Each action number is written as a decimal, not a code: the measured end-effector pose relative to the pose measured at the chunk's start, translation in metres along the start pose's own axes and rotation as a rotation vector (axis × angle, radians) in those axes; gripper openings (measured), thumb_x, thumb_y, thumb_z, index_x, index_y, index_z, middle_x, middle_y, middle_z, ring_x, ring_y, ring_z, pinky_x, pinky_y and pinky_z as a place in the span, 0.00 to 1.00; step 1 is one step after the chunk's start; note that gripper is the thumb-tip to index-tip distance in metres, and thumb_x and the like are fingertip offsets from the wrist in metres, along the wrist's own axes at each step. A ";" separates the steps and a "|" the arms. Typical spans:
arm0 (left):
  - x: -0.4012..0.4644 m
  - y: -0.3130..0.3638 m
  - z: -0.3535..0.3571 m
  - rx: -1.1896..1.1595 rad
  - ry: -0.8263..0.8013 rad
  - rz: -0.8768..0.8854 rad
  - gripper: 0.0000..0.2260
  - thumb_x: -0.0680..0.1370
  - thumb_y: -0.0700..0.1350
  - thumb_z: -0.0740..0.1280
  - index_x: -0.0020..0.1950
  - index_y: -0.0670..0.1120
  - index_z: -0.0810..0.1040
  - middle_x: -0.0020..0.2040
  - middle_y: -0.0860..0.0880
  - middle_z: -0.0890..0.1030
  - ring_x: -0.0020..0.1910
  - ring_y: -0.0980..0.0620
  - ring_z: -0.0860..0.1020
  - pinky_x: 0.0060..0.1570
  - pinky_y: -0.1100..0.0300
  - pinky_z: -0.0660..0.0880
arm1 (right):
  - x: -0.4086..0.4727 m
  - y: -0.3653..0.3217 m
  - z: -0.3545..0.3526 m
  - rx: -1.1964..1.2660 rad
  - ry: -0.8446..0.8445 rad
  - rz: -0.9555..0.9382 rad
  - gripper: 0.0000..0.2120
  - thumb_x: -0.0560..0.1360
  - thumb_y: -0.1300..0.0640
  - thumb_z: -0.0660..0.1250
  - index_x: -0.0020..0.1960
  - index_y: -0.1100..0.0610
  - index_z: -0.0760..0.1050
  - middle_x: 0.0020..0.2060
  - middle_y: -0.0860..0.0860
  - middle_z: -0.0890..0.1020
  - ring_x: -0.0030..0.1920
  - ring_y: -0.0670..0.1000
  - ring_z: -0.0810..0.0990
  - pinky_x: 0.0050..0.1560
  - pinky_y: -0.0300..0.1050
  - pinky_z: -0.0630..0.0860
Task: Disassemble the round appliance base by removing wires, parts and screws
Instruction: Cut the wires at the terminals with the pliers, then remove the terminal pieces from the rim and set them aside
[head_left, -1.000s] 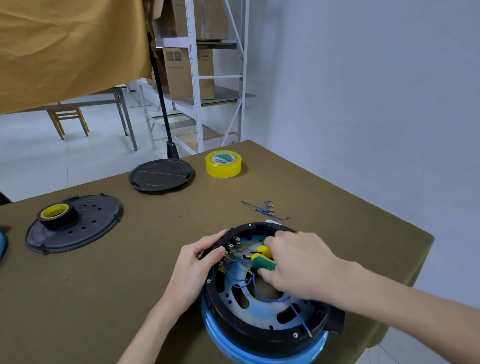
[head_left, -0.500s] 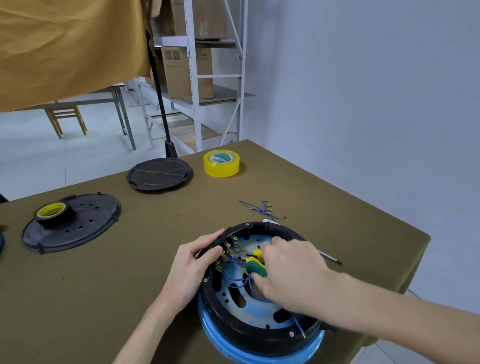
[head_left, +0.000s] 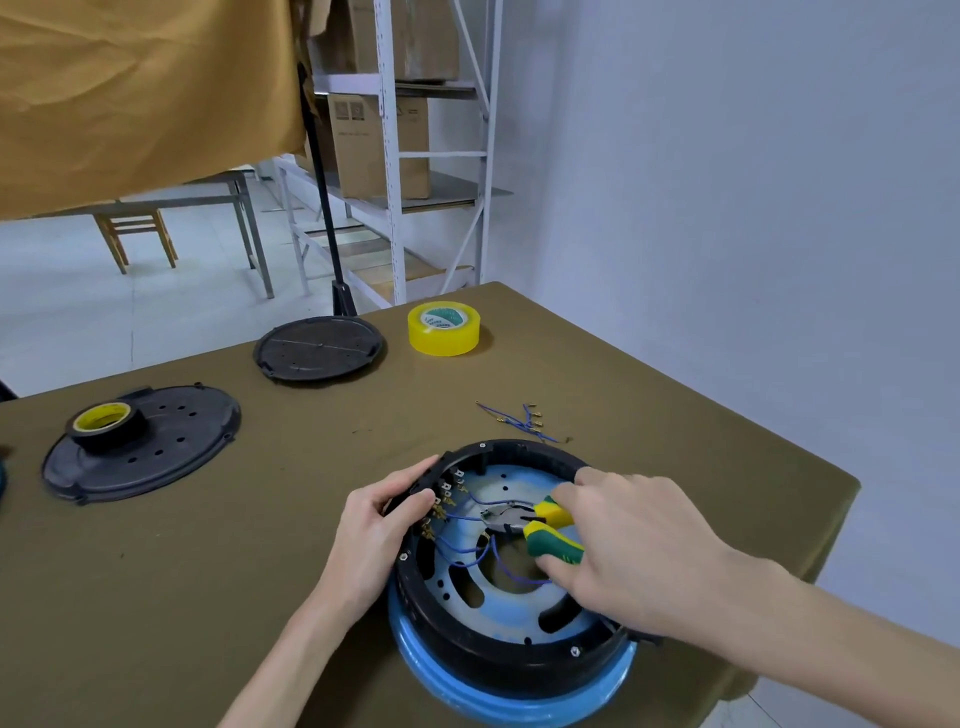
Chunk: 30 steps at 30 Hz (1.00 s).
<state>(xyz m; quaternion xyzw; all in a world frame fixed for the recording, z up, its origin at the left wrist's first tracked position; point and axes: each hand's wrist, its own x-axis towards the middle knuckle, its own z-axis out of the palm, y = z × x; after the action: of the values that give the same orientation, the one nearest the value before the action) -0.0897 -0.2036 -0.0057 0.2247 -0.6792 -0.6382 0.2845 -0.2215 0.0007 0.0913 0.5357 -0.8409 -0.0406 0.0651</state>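
The round appliance base (head_left: 511, 657), black ring on a blue rim, lies open-side up at the table's near edge. Blue wires (head_left: 462, 548) run from brass terminals on its left inner wall across the pale metal plate. My left hand (head_left: 376, 530) grips the base's left rim beside those terminals. My right hand (head_left: 631, 545) holds pliers (head_left: 535, 522) with green and yellow handles, their metal jaws pointing left at a blue wire inside the base.
Cut blue wire pieces with brass ends (head_left: 522, 421) lie just beyond the base. A yellow tape roll (head_left: 443, 328), a small black round cover (head_left: 319, 348), and a large black cover (head_left: 150, 449) carrying a black-and-yellow tape roll (head_left: 104, 423) sit farther back. Table edge runs right.
My right hand has drawn back to the right, uncovering the pliers' metal jaws, which now point left at a wire. My left hand stays on the rim.
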 end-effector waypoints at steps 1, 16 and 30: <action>0.000 0.000 0.000 -0.004 0.001 -0.005 0.17 0.83 0.37 0.67 0.65 0.56 0.85 0.61 0.55 0.86 0.63 0.54 0.83 0.67 0.47 0.76 | 0.001 0.000 0.001 -0.002 0.005 -0.003 0.20 0.76 0.32 0.60 0.49 0.49 0.71 0.41 0.46 0.71 0.36 0.54 0.69 0.33 0.47 0.62; -0.002 0.002 0.000 -0.006 0.025 -0.032 0.17 0.82 0.36 0.67 0.66 0.52 0.84 0.62 0.55 0.86 0.64 0.54 0.82 0.70 0.45 0.75 | 0.067 0.056 0.002 0.536 0.173 0.289 0.21 0.70 0.31 0.69 0.52 0.46 0.78 0.44 0.45 0.80 0.45 0.51 0.79 0.46 0.49 0.77; 0.000 0.000 0.000 -0.011 0.042 -0.053 0.17 0.81 0.34 0.68 0.65 0.51 0.85 0.61 0.52 0.86 0.64 0.50 0.82 0.70 0.42 0.75 | 0.126 0.108 0.096 0.343 -0.039 0.684 0.29 0.69 0.34 0.72 0.55 0.57 0.76 0.60 0.58 0.74 0.63 0.62 0.72 0.62 0.56 0.70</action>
<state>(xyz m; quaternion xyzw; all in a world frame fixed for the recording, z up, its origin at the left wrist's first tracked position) -0.0901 -0.2039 -0.0060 0.2546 -0.6633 -0.6444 0.2829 -0.3852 -0.0685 0.0197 0.2263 -0.9668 0.1147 -0.0319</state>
